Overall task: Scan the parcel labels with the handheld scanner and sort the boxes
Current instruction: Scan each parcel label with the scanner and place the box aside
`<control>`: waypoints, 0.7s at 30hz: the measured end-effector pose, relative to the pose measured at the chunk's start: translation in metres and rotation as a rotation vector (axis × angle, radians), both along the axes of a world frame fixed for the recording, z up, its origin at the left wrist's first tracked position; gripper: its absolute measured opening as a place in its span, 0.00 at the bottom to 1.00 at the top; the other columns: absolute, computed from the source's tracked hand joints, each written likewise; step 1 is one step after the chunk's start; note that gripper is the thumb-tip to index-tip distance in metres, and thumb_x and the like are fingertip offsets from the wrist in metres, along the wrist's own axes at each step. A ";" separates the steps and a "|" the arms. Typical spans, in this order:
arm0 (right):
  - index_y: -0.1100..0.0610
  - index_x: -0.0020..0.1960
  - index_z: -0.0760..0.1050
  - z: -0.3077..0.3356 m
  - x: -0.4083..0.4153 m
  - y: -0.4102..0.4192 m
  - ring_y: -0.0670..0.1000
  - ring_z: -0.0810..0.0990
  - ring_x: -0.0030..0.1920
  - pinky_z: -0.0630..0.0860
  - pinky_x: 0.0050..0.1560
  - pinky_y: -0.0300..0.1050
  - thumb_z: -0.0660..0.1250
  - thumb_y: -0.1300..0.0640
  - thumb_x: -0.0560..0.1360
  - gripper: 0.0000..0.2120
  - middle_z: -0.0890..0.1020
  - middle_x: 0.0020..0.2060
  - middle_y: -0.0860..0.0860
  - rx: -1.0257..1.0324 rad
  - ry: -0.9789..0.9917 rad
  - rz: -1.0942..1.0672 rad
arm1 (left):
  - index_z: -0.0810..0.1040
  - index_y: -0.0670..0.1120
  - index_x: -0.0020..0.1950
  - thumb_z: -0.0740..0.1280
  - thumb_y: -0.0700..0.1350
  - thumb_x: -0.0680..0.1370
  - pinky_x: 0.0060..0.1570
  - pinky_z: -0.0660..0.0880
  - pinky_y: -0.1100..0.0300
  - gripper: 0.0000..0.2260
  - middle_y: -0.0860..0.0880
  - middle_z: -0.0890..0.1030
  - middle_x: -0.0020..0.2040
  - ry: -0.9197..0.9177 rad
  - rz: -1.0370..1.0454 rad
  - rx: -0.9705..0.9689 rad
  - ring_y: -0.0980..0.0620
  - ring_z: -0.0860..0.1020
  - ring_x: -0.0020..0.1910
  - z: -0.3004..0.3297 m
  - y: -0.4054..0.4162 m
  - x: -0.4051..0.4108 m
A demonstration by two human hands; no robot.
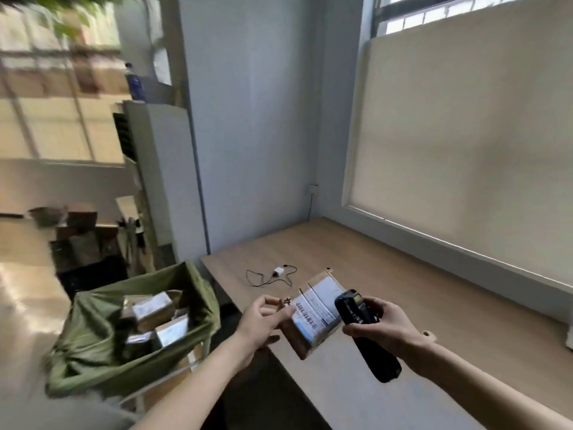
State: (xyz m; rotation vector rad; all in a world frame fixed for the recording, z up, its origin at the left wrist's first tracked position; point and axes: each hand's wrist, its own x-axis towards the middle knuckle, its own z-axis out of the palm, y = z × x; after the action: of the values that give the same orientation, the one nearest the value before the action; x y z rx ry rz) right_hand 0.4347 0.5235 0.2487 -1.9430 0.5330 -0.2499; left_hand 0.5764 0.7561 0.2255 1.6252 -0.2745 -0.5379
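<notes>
My left hand grips a small brown cardboard parcel by its left edge, holding it tilted above the front corner of the wooden table. A white shipping label with barcodes covers the parcel's upper face. My right hand holds a black handheld scanner; its head sits just right of the label and points toward it.
A green fabric bin on a white frame stands left of the table and holds several labelled parcels. A white charger with a black cable lies on the table's far part. Stacked boxes and shelving fill the blurred left background.
</notes>
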 end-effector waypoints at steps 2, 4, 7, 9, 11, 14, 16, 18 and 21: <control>0.50 0.58 0.83 -0.008 0.058 0.042 0.45 0.86 0.41 0.77 0.39 0.34 0.82 0.44 0.52 0.35 0.87 0.43 0.45 0.014 0.010 0.080 | 0.79 0.47 0.59 0.78 0.46 0.72 0.44 0.78 0.55 0.17 0.39 0.83 0.50 0.011 0.066 0.032 0.45 0.82 0.46 -0.006 0.053 0.038; 0.50 0.58 0.83 -0.016 0.109 0.084 0.44 0.86 0.41 0.77 0.39 0.34 0.83 0.47 0.55 0.32 0.87 0.43 0.46 0.015 0.023 0.160 | 0.80 0.49 0.63 0.78 0.44 0.73 0.51 0.78 0.50 0.20 0.34 0.81 0.55 0.041 0.111 0.035 0.40 0.81 0.50 -0.014 0.103 0.072; 0.50 0.59 0.83 -0.037 0.177 0.143 0.41 0.86 0.41 0.77 0.39 0.31 0.85 0.55 0.61 0.28 0.88 0.44 0.44 0.026 0.029 0.260 | 0.80 0.47 0.65 0.76 0.41 0.75 0.56 0.80 0.46 0.19 0.36 0.82 0.60 0.080 0.192 0.037 0.43 0.83 0.52 -0.027 0.168 0.112; 0.48 0.59 0.82 -0.051 0.216 0.177 0.39 0.85 0.43 0.77 0.40 0.28 0.86 0.55 0.61 0.28 0.87 0.46 0.43 0.024 0.035 0.318 | 0.80 0.45 0.66 0.75 0.40 0.75 0.58 0.79 0.49 0.19 0.39 0.83 0.58 0.082 0.284 0.040 0.48 0.82 0.51 -0.039 0.204 0.133; 0.47 0.59 0.81 -0.064 0.252 0.206 0.38 0.85 0.45 0.78 0.42 0.29 0.86 0.52 0.60 0.29 0.87 0.49 0.42 0.025 0.068 0.390 | 0.79 0.46 0.66 0.75 0.40 0.75 0.63 0.77 0.49 0.20 0.42 0.83 0.57 0.084 0.366 0.050 0.48 0.82 0.54 -0.054 0.234 0.155; 0.50 0.62 0.80 -0.086 0.304 0.240 0.42 0.86 0.47 0.82 0.49 0.36 0.87 0.48 0.58 0.34 0.86 0.50 0.45 0.004 0.139 0.499 | 0.79 0.53 0.63 0.76 0.43 0.74 0.62 0.78 0.46 0.18 0.44 0.82 0.57 0.132 0.431 0.036 0.45 0.81 0.58 -0.080 0.269 0.188; 0.49 0.63 0.80 -0.104 0.338 0.257 0.41 0.85 0.48 0.81 0.52 0.36 0.86 0.46 0.56 0.37 0.86 0.50 0.44 -0.021 0.170 0.544 | 0.80 0.55 0.59 0.76 0.44 0.74 0.47 0.83 0.53 0.15 0.46 0.84 0.54 0.166 0.490 0.011 0.47 0.84 0.53 -0.097 0.289 0.211; 0.46 0.60 0.79 -0.122 0.372 0.269 0.39 0.84 0.46 0.79 0.45 0.30 0.85 0.44 0.55 0.35 0.85 0.49 0.43 -0.034 0.206 0.579 | 0.79 0.55 0.59 0.76 0.44 0.74 0.38 0.82 0.58 0.15 0.47 0.85 0.52 0.194 0.588 -0.010 0.49 0.86 0.47 -0.117 0.307 0.235; 0.40 0.57 0.73 -0.148 0.425 0.282 0.40 0.83 0.47 0.78 0.45 0.30 0.84 0.42 0.55 0.34 0.84 0.48 0.41 -0.072 0.249 0.626 | 0.77 0.51 0.65 0.76 0.45 0.75 0.37 0.82 0.57 0.20 0.48 0.85 0.52 0.214 0.716 0.000 0.51 0.86 0.45 -0.145 0.331 0.275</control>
State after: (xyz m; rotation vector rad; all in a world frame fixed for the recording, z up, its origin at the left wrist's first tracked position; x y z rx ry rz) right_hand 0.8602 0.8058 0.1005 -2.1202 0.0524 0.3785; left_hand 0.8511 1.0869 0.0805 1.5217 0.4576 -0.1525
